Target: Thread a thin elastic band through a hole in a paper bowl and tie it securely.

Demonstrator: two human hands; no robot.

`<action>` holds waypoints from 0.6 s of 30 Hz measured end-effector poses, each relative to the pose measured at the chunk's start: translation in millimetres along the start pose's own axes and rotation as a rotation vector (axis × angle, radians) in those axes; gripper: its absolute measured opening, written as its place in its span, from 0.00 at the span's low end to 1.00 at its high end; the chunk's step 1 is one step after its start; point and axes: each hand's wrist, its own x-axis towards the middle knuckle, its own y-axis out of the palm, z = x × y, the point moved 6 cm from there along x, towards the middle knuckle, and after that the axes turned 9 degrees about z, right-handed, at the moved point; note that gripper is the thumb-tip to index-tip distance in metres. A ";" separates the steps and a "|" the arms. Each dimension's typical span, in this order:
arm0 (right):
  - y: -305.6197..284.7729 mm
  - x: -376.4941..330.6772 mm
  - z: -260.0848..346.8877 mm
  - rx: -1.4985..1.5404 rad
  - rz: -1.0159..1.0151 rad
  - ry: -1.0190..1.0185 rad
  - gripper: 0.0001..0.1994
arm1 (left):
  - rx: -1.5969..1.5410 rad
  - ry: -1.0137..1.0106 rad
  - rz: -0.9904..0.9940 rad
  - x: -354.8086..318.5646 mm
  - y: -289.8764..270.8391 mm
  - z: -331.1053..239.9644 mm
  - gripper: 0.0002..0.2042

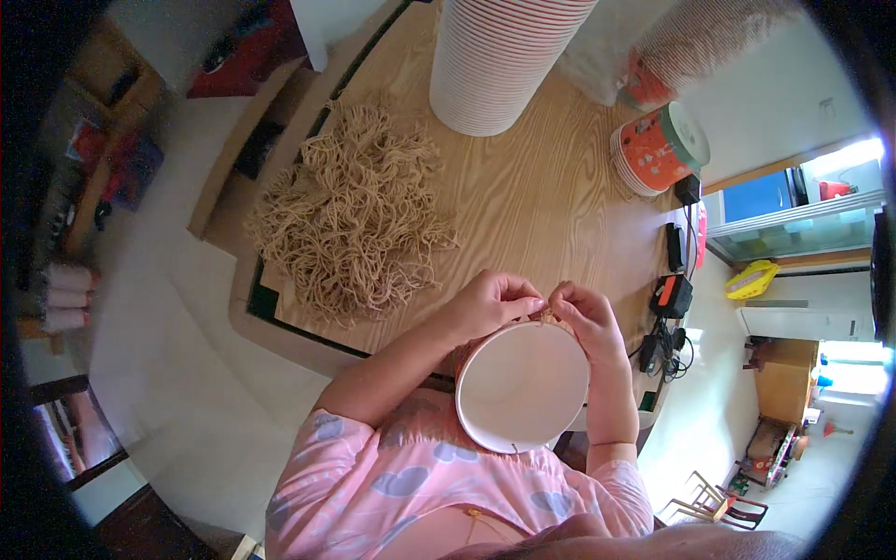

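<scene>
A white-lined paper bucket (525,387) rests against my body with its round mouth facing up. A short piece of tan cord (545,318) shows at the far edge of its rim, between my fingertips. My left hand (504,301) is closed, thumb and forefinger pinched together at that spot. From the other side my right hand (586,319) pinches there too, its palm beside the bucket's right wall. The exact grip on the cord is partly hidden by the fingers. At the near rim a small knot of cord (514,448) pokes through.
A loose heap of tan cords (359,219) covers the left of the wooden table (504,205). A tall stack of white buckets (495,65) stands at the back. Orange printed buckets (653,154) lie at the far right, near black adapters and cables (670,299).
</scene>
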 end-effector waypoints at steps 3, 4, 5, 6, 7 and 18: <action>-3.6 -0.3 3.5 -0.149 -0.016 -0.090 0.06 | -0.008 -0.038 0.017 1.9 2.3 -2.0 0.06; -4.6 -0.5 3.6 -0.194 -0.033 -0.096 0.06 | -0.012 -0.051 0.014 2.0 2.4 -0.9 0.06; -5.6 -0.5 3.9 -0.238 -0.049 -0.102 0.05 | -0.016 -0.063 0.011 2.0 2.4 0.2 0.06; -5.6 -0.2 3.6 -0.237 -0.047 -0.103 0.05 | -0.014 -0.063 0.009 1.9 2.2 0.2 0.06; -5.7 -0.4 5.3 -0.283 -0.057 -0.119 0.04 | 0.018 -0.053 0.004 1.8 2.2 -1.5 0.07; -4.3 -0.9 15.7 -0.479 -0.100 -0.223 0.01 | -0.079 -0.082 -0.014 6.3 0.1 0.4 0.07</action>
